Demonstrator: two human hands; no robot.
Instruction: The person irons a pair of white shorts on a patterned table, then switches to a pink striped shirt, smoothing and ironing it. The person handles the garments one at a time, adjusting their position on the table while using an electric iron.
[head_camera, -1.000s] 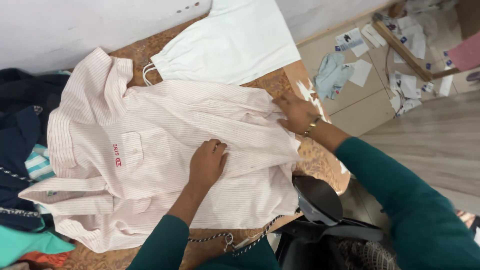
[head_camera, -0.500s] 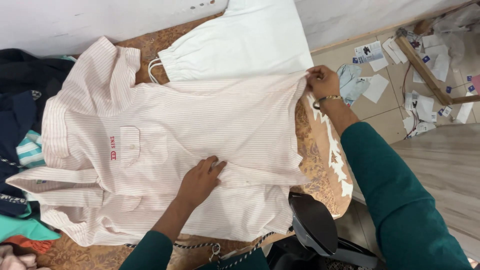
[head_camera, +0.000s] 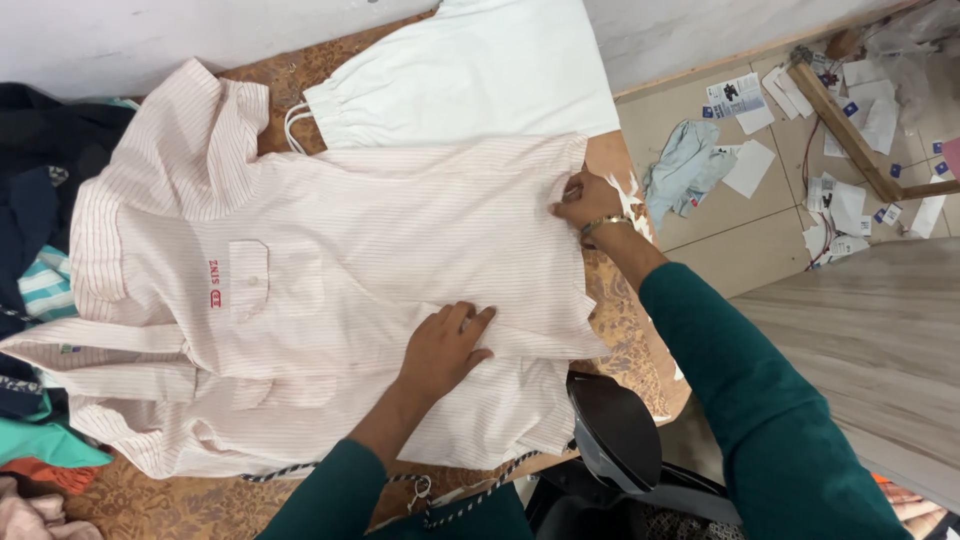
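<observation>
Seen from above: pink-striped shirt (head_camera: 330, 270) spread flat on a patterned brown board (head_camera: 630, 330), collar to the left, chest pocket w/ red stitching well left of both hands. Left hand (head_camera: 448, 345) laid open, palm down, fingers flat on a fold of the shirt's lower front, pressing, not gripping. Right hand (head_camera: 588, 198) at the shirt's far hem edge, fingers pinching the cloth; gold bracelet (head_camera: 603, 225) at the wrist. Both arms in dark green sleeves. White folded garment (head_camera: 470, 75) w/ drawstring just beyond the right hand, touching the shirt's top edge. Black iron (head_camera: 615, 430) just below and btwn the hands, at the board's near corner, striped cord (head_camera: 470, 495) trailing by the left forearm. Heap of dark and teal clothes (head_camera: 40, 250) well left of the left hand. Paper scraps (head_camera: 750, 165) and a grey rag (head_camera: 685, 170) on the tiled floor right of the right hand.
</observation>
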